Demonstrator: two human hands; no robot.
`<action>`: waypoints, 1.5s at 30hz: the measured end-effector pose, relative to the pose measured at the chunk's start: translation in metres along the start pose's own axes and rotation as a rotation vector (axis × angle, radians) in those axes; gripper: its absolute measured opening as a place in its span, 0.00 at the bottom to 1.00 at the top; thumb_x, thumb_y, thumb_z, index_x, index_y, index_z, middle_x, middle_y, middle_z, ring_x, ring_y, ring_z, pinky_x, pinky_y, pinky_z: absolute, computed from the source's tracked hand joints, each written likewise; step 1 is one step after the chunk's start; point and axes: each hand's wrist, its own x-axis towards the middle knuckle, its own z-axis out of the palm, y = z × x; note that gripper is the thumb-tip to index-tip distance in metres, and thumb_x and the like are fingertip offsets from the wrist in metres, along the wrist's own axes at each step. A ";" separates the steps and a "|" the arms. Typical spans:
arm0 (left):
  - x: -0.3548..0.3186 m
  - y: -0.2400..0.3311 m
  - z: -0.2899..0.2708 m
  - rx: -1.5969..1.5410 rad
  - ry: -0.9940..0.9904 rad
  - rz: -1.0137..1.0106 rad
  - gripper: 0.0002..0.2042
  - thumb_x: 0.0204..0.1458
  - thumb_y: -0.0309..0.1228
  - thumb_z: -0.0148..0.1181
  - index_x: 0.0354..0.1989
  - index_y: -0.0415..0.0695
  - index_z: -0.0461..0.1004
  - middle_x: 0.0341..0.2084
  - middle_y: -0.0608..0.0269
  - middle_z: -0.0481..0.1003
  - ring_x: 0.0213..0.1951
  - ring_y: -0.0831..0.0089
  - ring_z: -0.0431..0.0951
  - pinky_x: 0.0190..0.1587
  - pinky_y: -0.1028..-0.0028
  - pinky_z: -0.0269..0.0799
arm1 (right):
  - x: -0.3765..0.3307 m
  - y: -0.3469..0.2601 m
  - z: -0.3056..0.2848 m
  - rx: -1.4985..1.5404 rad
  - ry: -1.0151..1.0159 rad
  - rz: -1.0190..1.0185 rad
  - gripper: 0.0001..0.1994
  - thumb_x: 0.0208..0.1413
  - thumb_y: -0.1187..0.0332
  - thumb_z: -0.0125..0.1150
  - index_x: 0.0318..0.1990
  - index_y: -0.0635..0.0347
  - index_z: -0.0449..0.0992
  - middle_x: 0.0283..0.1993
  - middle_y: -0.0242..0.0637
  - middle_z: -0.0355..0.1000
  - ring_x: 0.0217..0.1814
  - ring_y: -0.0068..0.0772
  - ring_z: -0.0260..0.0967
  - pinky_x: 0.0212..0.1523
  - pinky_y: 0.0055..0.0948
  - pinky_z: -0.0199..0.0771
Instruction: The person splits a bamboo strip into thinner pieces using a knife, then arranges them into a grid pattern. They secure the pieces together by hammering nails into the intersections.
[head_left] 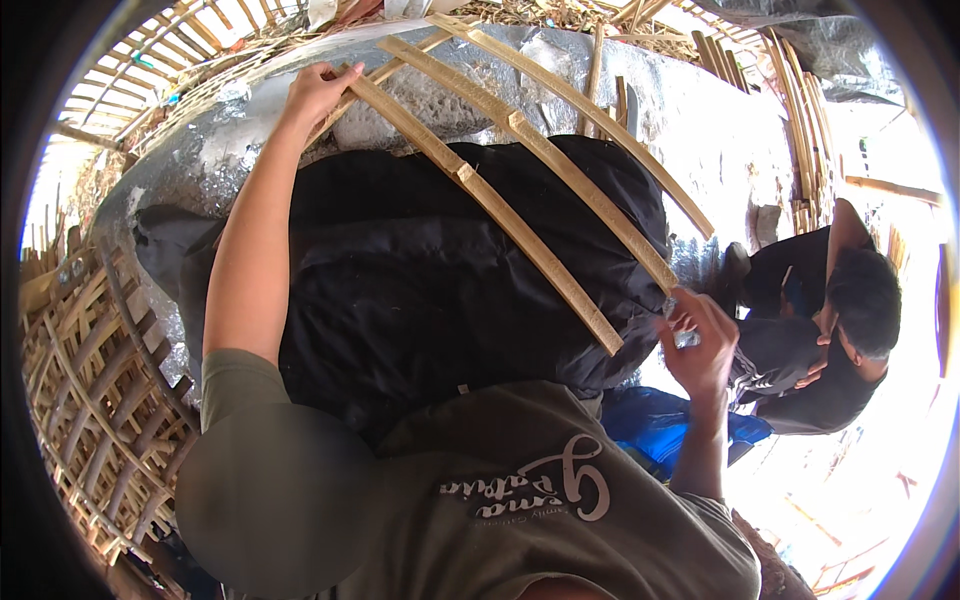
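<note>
Three long split-bamboo slats lie slanting side by side across my lap. At the upper left my left hand point(318, 92) is closed at the far end of the nearest bamboo slat point(535, 245), beside a crosswise bamboo strip point(410, 58). My right hand point(700, 335) has its fingers bent round the lower end of the middle bamboo slat point(590, 195). Beyond that lies the farthest bamboo slat point(600, 115), touched by neither hand. Raised nodes show partway along the nearest and middle slats. Black cloth point(400, 290) covers my legs beneath them.
Silver sheeting point(220, 140) spreads out past the black cloth. On the left stands a woven bamboo lattice point(90, 400). At the right another person point(850, 320) in dark clothes sits close to my right arm. Blue material point(645, 420) lies beside my right forearm. More bamboo strips point(800, 130) rest at the upper right.
</note>
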 end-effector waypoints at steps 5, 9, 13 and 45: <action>0.003 -0.005 -0.001 -0.010 -0.052 -0.034 0.30 0.49 0.64 0.67 0.30 0.43 0.78 0.15 0.67 0.72 0.18 0.76 0.70 0.25 0.69 0.69 | -0.013 0.003 0.010 -0.011 0.074 -0.078 0.14 0.52 0.66 0.71 0.42 0.63 0.79 0.24 0.34 0.73 0.22 0.30 0.72 0.27 0.28 0.72; -0.002 -0.003 0.000 -0.044 0.019 0.017 0.30 0.50 0.63 0.67 0.29 0.43 0.78 0.14 0.68 0.71 0.17 0.76 0.68 0.23 0.70 0.67 | -0.023 0.052 -0.005 -0.125 0.345 0.047 0.13 0.60 0.62 0.63 0.43 0.64 0.79 0.25 0.36 0.74 0.24 0.32 0.75 0.27 0.28 0.72; -0.001 -0.003 -0.001 0.003 0.036 0.044 0.30 0.50 0.61 0.68 0.28 0.40 0.78 0.17 0.65 0.73 0.20 0.74 0.70 0.27 0.69 0.68 | -0.010 0.099 -0.015 -0.088 0.315 0.532 0.14 0.67 0.61 0.54 0.48 0.61 0.78 0.29 0.41 0.77 0.30 0.34 0.78 0.31 0.32 0.74; -0.007 -0.006 -0.004 -0.119 0.054 0.032 0.26 0.53 0.52 0.71 0.22 0.40 0.72 0.17 0.69 0.70 0.21 0.78 0.67 0.25 0.71 0.64 | -0.019 0.193 0.159 0.126 -0.072 0.439 0.15 0.64 0.62 0.51 0.47 0.64 0.78 0.40 0.51 0.78 0.43 0.49 0.77 0.45 0.41 0.74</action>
